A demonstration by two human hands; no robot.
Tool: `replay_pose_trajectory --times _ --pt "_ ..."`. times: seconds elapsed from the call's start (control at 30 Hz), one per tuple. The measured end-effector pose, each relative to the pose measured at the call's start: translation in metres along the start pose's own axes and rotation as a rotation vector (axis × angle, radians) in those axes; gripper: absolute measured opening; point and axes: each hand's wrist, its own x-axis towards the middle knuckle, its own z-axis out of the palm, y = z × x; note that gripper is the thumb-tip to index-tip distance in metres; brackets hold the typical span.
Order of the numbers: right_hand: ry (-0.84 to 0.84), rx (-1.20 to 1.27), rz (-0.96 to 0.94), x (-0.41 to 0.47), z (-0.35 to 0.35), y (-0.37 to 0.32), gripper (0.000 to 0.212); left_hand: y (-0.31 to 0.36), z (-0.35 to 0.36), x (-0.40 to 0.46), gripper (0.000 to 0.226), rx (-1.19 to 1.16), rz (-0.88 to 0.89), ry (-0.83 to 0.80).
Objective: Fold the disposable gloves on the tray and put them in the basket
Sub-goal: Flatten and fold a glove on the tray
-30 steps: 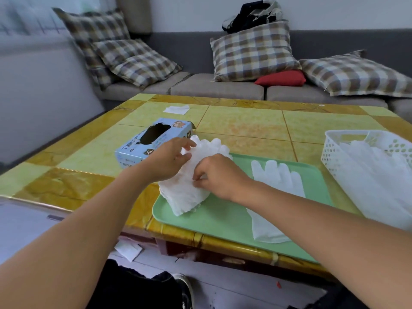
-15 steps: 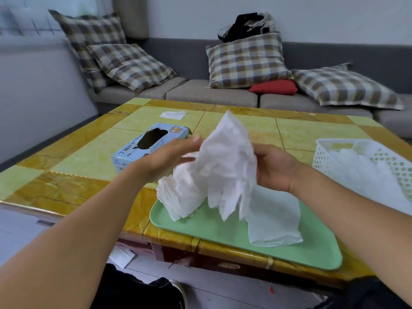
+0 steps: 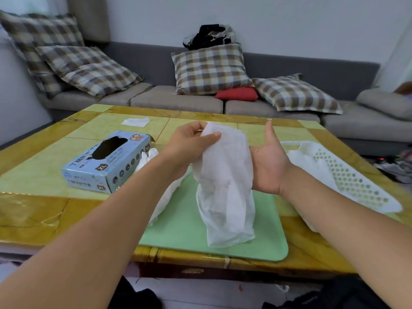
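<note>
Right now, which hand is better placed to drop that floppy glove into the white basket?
Probably the right hand: it touches the held glove and is right beside the basket. The left hand pinches the glove's top, farther away.

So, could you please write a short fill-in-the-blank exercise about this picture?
1. The left hand pinches the top of a white ___.
2. The tray is ___ in colour.
3. The white basket stands to the ___ of the tray.
4. The blue box is marked with size ___.

Missing words: glove; green; right; XL
</note>
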Motion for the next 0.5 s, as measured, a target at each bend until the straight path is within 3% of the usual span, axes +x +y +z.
replay_pose_trajectory --times 0.07,0.2,0.3,0.5 --pt "-0.011 -0.042 -0.048 -0.011 0.002 -0.006 0.115 0.002 0.007 0.001 0.009 0.023 0.023 0.0" --pt "0.286 -0.411 -0.264 -0.025 -0.002 -0.015 0.038 0.011 0.016 -0.001 0.027 0.124 -0.08 -0.174" --pt "0.274 -0.462 -0.256 -0.036 -0.006 -0.015 0.028 0.015 0.021 -0.002 0.049 0.101 -0.264 -0.234" --pt "0.214 -0.469 -0.132 -0.041 -0.01 -0.013 0.034 0.014 0.02 -0.001 0.041 0.046 -0.499 -0.394"
